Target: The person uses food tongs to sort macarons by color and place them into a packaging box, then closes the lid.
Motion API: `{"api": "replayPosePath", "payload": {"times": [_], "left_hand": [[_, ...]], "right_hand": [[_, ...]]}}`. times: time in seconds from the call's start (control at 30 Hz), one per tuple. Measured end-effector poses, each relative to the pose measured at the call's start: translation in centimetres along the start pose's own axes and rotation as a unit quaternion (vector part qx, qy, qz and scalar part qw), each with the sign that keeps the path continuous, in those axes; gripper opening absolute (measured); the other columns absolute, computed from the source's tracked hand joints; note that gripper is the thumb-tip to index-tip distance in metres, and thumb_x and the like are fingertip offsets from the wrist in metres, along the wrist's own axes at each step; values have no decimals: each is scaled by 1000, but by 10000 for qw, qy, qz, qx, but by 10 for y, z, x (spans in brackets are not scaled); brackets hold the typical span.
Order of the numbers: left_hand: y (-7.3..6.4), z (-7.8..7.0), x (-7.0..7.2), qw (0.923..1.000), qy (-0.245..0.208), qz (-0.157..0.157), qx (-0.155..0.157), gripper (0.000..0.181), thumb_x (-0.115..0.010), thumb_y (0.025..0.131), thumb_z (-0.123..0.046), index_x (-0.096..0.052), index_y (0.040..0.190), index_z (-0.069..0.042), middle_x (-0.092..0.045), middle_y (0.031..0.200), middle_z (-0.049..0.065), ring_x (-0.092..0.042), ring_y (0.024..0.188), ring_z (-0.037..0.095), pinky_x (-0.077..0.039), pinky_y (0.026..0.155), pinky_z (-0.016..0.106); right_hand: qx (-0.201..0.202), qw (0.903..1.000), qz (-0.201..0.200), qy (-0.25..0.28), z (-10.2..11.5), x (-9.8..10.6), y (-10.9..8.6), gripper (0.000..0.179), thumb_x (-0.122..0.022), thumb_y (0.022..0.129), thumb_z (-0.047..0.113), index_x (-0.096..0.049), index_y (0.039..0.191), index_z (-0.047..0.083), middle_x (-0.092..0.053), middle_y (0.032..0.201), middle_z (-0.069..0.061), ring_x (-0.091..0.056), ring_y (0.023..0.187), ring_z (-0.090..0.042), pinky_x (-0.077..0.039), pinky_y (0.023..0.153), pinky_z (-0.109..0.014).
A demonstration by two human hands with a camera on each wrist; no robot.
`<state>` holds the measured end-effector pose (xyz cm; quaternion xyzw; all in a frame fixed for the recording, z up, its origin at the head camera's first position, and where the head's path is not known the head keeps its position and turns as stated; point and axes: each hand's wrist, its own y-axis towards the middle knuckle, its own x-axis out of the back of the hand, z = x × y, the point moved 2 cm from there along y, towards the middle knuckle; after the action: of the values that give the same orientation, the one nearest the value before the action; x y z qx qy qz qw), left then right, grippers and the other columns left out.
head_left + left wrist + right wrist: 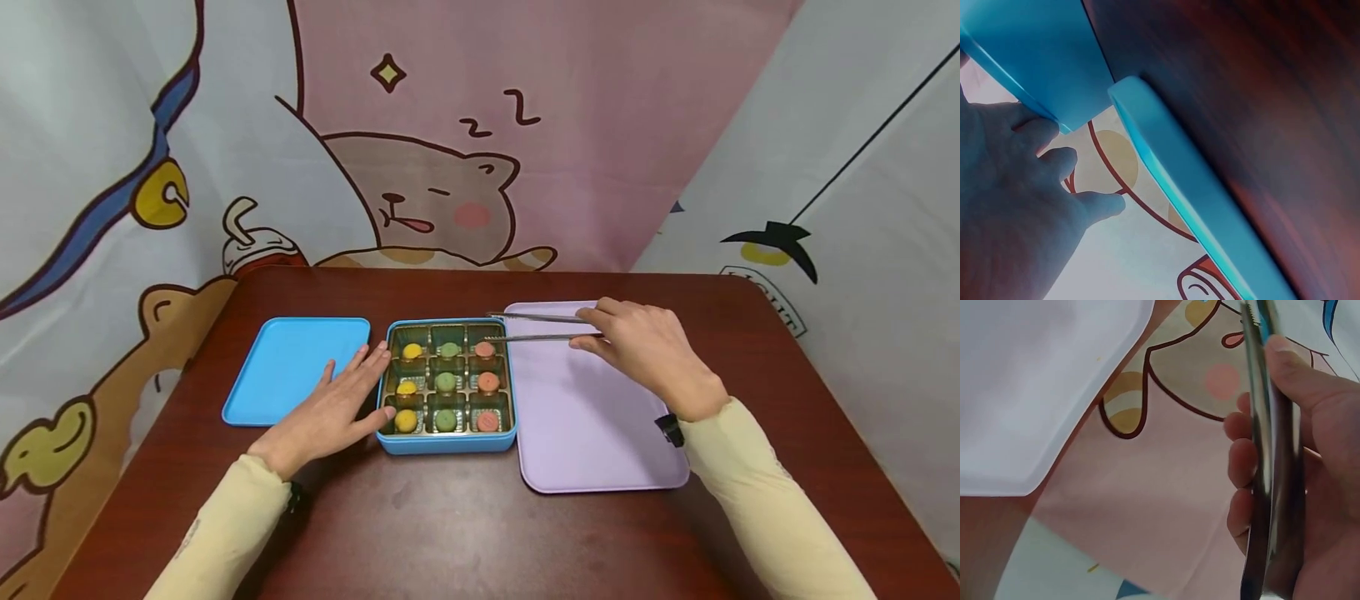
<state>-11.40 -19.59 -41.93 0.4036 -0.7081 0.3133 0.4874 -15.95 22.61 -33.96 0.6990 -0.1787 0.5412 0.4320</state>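
Note:
A blue box [450,446] stands mid-table, its clear divided insert holding small macarons in yellow [406,421], green [446,382] and pink-orange [488,382] columns. My left hand [333,408] rests against the box's left side, fingers extended, fingertips at the rim. In the left wrist view the same hand [1016,187] lies beside the box wall [1035,56]. My right hand [648,346] holds metal tongs [547,337], whose two arms are spread apart. Their tips reach over the box's back right compartment, near the pink macaron [484,349] there. In the right wrist view, fingers and thumb wrap the tongs [1279,487].
A shallow blue lid [300,367] lies left of the box, partly behind my left hand. To the right, a flat lilac tray [600,433] sits close against the box, under my right hand. A printed cloth [585,125] hangs behind the brown table [450,533].

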Motion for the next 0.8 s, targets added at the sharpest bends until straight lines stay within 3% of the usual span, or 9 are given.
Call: {"api": "replayPosePath", "payload": {"times": [0.13, 0.33, 0.43, 0.8], "left_hand": [[1, -1, 4, 10000, 39, -76, -17, 85, -56, 103, -53, -20, 166, -8, -12, 174, 6, -10, 159, 36, -9, 118, 73], [-2, -3, 2, 10000, 62, -55, -41, 85, -57, 103, -53, -21, 166, -7, -13, 173, 7, -12, 158, 36, -10, 118, 73], [-2, -3, 0, 10000, 31, -45, -36, 85, -57, 103, -52, -21, 166, -8, -13, 173, 6, -12, 158, 36, -10, 118, 73], [-2, -1, 1, 10000, 47, 40, 13, 86, -57, 103, -53, -20, 166, -8, -12, 174, 7, -10, 158, 37, -8, 118, 73]], "right_hand": [[-197, 9997, -161, 31, -7, 8, -16, 45, -85, 84, 39, -76, 113, 7, -70, 91, -5, -66, 66, -20, -50, 49, -41], [-675, 9975, -67, 213, -16, 15, -51, 46, -87, 83, 35, -74, 118, 7, -62, 87, -1, -53, 66, -12, -46, 50, -35], [-878, 9953, -73, 391, -23, 18, -72, 48, -88, 82, 30, -72, 121, 7, -62, 88, 0, -54, 67, -11, -46, 52, -35], [-1825, 9799, 490, 644, -55, 25, -140, 47, -88, 84, 23, -64, 118, 3, -63, 97, -7, -56, 74, -18, -49, 58, -43]]}}
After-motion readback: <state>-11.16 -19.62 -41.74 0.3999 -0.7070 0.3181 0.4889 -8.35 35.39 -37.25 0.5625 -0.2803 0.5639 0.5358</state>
